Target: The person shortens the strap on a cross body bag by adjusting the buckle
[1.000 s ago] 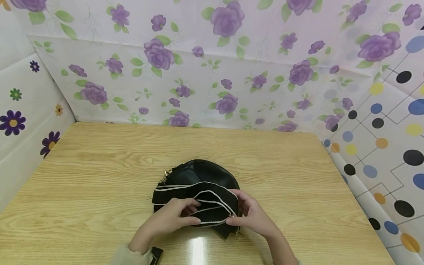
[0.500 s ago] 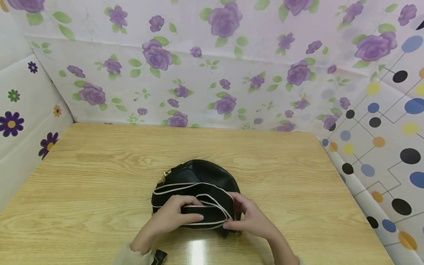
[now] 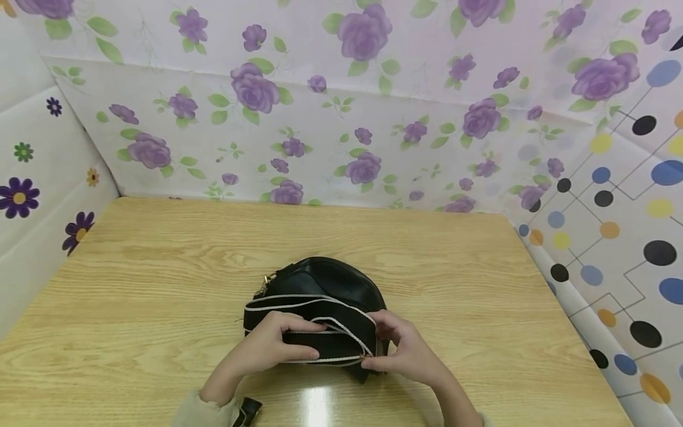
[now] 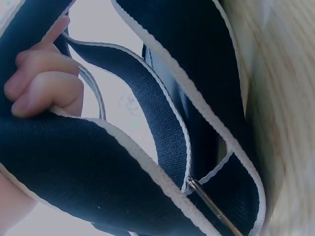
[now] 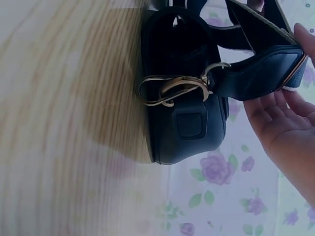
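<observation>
A black rounded handbag (image 3: 341, 276) lies on the wooden table, with its wide white-edged strap (image 3: 331, 342) gathered in loops along the near side. My left hand (image 3: 267, 344) grips the folded strap near its middle. In the left wrist view its fingers (image 4: 51, 86) curl over the band, and a thin metal bar (image 4: 214, 206) shows on a fold. At the bag's right end my right hand (image 3: 408, 350) pinches the strap between thumb and fingers. The right wrist view shows it holding near the leather strap end (image 5: 263, 73), beside gold clasps (image 5: 184, 88) on the bag.
A small black strap-like piece (image 3: 249, 409) shows by the left sleeve (image 3: 205, 412). Floral cloth (image 3: 320, 136) stands behind the table (image 3: 160, 267), with patterned sheets on both sides. Light reflects off the near part of the table.
The strap's inner loops have been drawn closer together and lie flatter. My left hand has shifted slightly leftward in the last half second. The bag stays in place.
</observation>
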`<state>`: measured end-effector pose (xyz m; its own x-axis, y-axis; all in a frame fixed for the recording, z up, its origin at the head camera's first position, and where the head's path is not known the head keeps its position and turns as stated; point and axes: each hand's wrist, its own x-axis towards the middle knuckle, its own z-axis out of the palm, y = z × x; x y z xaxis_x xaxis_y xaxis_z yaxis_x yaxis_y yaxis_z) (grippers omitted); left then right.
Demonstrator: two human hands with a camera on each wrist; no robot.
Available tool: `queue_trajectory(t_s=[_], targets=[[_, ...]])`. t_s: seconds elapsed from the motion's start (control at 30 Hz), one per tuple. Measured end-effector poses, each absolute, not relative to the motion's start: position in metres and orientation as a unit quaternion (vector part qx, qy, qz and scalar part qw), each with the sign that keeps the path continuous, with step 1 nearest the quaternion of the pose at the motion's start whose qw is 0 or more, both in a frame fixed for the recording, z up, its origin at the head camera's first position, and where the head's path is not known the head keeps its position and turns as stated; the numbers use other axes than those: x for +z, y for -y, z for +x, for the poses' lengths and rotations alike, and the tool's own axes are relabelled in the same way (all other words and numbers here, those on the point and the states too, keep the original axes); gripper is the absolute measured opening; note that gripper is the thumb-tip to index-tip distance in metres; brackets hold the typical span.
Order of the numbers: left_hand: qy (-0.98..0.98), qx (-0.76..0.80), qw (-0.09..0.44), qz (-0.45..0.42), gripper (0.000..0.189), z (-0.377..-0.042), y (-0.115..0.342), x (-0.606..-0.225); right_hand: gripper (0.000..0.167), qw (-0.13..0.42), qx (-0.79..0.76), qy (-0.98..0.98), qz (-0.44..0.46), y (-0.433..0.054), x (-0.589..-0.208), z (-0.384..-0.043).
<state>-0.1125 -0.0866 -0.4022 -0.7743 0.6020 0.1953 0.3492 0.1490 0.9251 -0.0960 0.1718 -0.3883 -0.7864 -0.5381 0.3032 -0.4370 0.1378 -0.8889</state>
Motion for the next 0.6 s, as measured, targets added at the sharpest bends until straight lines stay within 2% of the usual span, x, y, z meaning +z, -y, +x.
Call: queue_trajectory(t_s=[0.6], targets=[[-0.764,0.558,0.133,0.296,0.038,-0.115,0.099,-0.400,0.046,0.040,-0.573,-0.746,-0.337,-0.178,-0.386,-0.099]])
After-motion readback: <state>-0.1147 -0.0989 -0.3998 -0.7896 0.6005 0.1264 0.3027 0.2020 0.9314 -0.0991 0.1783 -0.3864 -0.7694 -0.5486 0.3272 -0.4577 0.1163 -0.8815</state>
